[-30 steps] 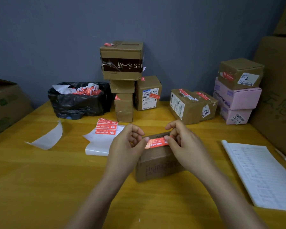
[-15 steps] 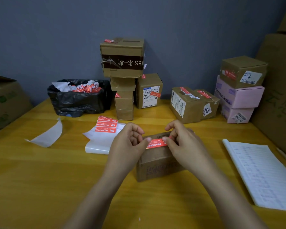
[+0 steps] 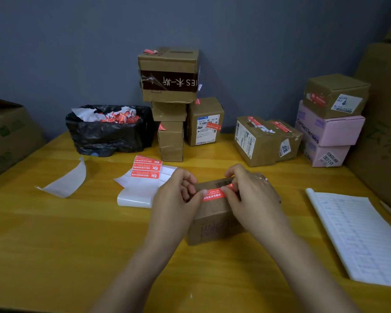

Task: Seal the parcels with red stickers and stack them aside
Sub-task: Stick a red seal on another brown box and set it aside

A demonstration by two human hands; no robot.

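1. Barely any change from a second ago: both hands stay on the sticker's ends, and the parcel (image 3: 212,224) has not shifted on the table (image 3: 54,245).
2. The left hand (image 3: 178,197), fingers curled, pinches the left end of the red sticker (image 3: 213,194).
3. The right hand (image 3: 251,195) pinches the right end, its fingers hiding that tip.
4. The sticker runs between the two hands along the parcel's top front edge. Whether it is fully stuck down, I cannot tell.
5. The parcel stands near the middle of the table, directly under both hands, its front face showing between the wrists.
6. Counting from the left: one large carton (image 3: 7,136) at the table's edge, then one loose backing strip (image 3: 64,181).
7. One black bag (image 3: 108,134), with crumpled red and white scraps inside.
8. One sticker sheet (image 3: 142,188) just left of the left hand, with three red stickers at its top.
9. Behind it, a tower of three brown boxes (image 3: 169,75), with a fourth box (image 3: 204,122) beside it.
10. Further right, two brown boxes (image 3: 264,141) side by side, each with a red sticker on top.
11. Then two pink boxes (image 3: 330,129) stacked, with one brown box (image 3: 335,96) on top.
12. At the right, one open notebook (image 3: 357,236) lies flat.
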